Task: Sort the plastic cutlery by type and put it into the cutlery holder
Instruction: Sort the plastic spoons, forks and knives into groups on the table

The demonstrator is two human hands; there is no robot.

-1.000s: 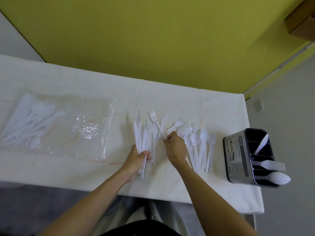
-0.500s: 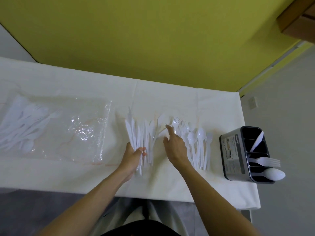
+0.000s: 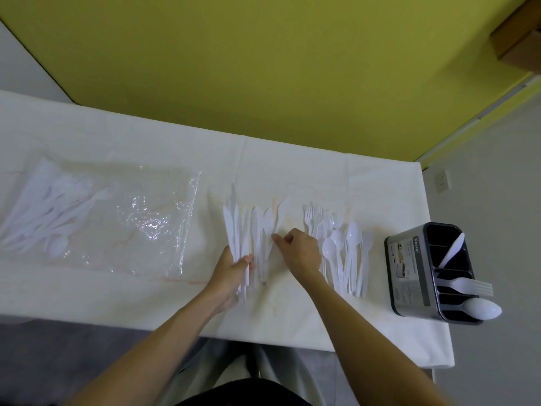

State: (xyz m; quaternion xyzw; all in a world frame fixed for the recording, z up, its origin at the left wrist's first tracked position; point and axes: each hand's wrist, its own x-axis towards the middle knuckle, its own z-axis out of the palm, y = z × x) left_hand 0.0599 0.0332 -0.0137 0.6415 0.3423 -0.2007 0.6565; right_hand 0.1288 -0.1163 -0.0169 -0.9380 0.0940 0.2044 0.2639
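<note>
The knives (image 3: 248,232) lie fanned well left of the cutlery holder (image 3: 409,268), beyond the spoons (image 3: 339,250) and forks (image 3: 314,215) beside it. They look light, stiff and slick, likely to scatter, so I'd take them bundled by the handles. My left hand (image 3: 232,266) grips a sheaf, thumb clamped over. My right hand (image 3: 297,249) curls its fingers (image 3: 276,237) at the next knife; whether they pinch it I cannot tell. White on white blurs the count; the bag (image 3: 123,218) farthest from the holder veils more
</note>
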